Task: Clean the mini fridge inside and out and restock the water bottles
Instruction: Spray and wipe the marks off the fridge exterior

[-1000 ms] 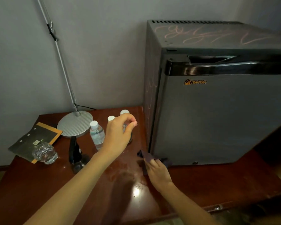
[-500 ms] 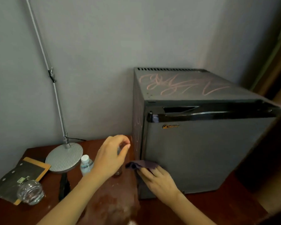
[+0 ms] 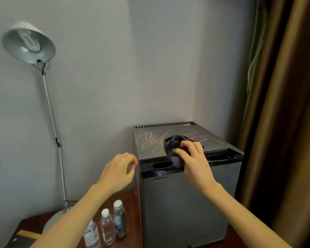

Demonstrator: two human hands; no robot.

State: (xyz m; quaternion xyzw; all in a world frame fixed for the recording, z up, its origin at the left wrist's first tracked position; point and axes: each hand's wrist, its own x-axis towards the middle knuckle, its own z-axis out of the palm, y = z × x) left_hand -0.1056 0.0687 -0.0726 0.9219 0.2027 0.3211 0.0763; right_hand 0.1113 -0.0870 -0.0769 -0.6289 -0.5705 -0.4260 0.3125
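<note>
Right hand (image 3: 195, 162) grips 1 cloth (image 3: 172, 143) on fridge (image 3: 183, 208), left hand (image 3: 117, 171) relaxed (empty), 3 bottles (image 3: 106, 228)

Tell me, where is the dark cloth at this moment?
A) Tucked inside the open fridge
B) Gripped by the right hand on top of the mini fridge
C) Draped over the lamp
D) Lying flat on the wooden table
B: the right hand grips the bunched dark cloth against the top of the mini fridge, right by the pink scribbles. The fridge door is closed.
</note>
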